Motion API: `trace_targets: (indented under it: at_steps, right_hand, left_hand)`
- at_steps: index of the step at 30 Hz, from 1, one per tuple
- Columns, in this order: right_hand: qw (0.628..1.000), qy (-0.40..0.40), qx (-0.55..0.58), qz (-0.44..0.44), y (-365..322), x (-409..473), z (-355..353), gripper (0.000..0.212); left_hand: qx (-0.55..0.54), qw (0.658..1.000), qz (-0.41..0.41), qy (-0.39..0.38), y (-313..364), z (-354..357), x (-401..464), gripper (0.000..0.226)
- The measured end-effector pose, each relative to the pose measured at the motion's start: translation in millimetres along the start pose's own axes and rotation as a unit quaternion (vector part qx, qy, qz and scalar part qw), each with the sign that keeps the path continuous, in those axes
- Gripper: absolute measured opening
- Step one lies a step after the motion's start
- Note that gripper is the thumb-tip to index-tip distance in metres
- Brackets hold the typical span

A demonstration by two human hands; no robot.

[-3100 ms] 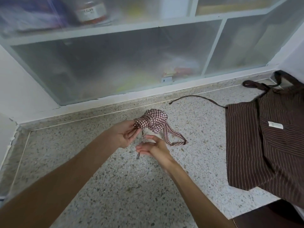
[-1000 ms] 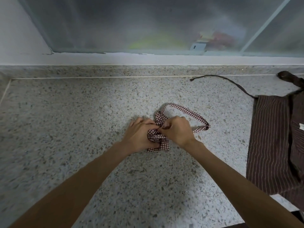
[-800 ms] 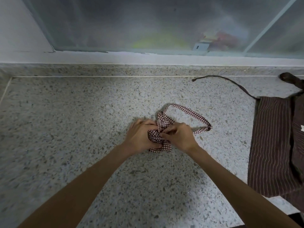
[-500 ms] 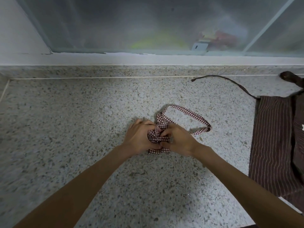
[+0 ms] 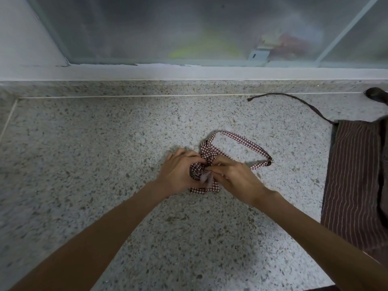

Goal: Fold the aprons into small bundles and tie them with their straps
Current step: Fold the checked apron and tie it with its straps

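A red-and-white checked apron bundle (image 5: 202, 186) lies on the speckled stone counter (image 5: 105, 154), mostly hidden between my hands. My left hand (image 5: 178, 171) grips its left side with curled fingers. My right hand (image 5: 235, 177) pinches the fabric or strap at the bundle's top; the fingertips are blurred. A loop of checked strap (image 5: 245, 141) trails from the bundle to the right and back. A brown striped apron (image 5: 354, 185) lies flat at the right edge, its dark strap (image 5: 294, 100) stretched across the counter toward the back.
A frosted glass cabinet front (image 5: 189, 28) with a white sill rises behind the counter. A white wall stands at the far left. The counter's front edge shows at the lower right, where the brown apron hangs over it.
Three seconds ago the bundle was held above the counter; now it rests on the counter under both hands. Over the last second my right hand's fingers keep working at the bundle's top.
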State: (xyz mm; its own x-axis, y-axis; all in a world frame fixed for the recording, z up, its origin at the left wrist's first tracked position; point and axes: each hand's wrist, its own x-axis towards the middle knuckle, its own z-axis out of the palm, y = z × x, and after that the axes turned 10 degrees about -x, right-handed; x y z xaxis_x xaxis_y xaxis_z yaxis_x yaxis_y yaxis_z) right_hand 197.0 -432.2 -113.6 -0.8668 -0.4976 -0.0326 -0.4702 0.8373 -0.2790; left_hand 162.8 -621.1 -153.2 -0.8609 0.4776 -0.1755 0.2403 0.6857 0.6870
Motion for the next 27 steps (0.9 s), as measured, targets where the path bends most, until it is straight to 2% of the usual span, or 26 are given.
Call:
trace_targets:
  at_steps: [3,7,9,11,15,18,21,23,25,27]
  right_hand:
    - [0.990,0.054,0.117,0.062,0.7,-5.7,6.6,0.022]
    - [0.925,0.101,0.288,0.227,-2.9,7.6,12.0,0.003]
    - [0.905,0.108,0.297,0.285,-2.4,18.5,12.0,0.016]
    - [0.911,0.104,0.257,0.306,-3.6,24.5,13.4,0.019]
    - [0.932,0.124,0.166,0.296,-16.4,24.2,23.7,0.014]
    - [0.957,0.117,0.081,0.254,-23.7,21.9,33.3,0.014]
    - [0.973,0.104,0.038,0.203,-21.5,20.8,36.3,0.014]
    - [0.983,0.097,-0.015,0.154,-20.8,20.1,37.3,0.011]
    - [0.986,0.099,-0.067,0.114,-23.0,18.7,39.3,0.007]
    - [0.986,0.111,-0.077,0.095,-24.9,18.1,40.9,0.017]
  left_hand:
    - [0.000,1.000,0.000,-0.003,1.6,-0.6,-0.9,0.065]
    - [0.009,1.000,-0.005,-0.005,5.8,-3.1,-0.6,0.065]
    - [0.008,1.000,-0.006,-0.002,6.8,-3.4,-1.3,0.066]
    - [-0.008,1.000,-0.006,0.002,5.5,-3.0,-1.2,0.064]
    - [-0.047,0.998,-0.013,0.028,1.6,0.8,-2.5,0.066]
    - [-0.091,0.990,-0.030,0.101,5.1,2.3,-13.1,0.076]
    - [-0.073,0.973,0.013,0.217,3.0,2.3,-25.0,0.040]
    - [-0.042,0.970,0.040,0.236,0.7,3.6,-28.7,0.023]
    - [-0.019,0.968,0.053,0.243,4.8,3.6,-30.5,0.024]
    - [0.013,0.966,0.061,0.252,10.8,1.4,-32.6,0.032]
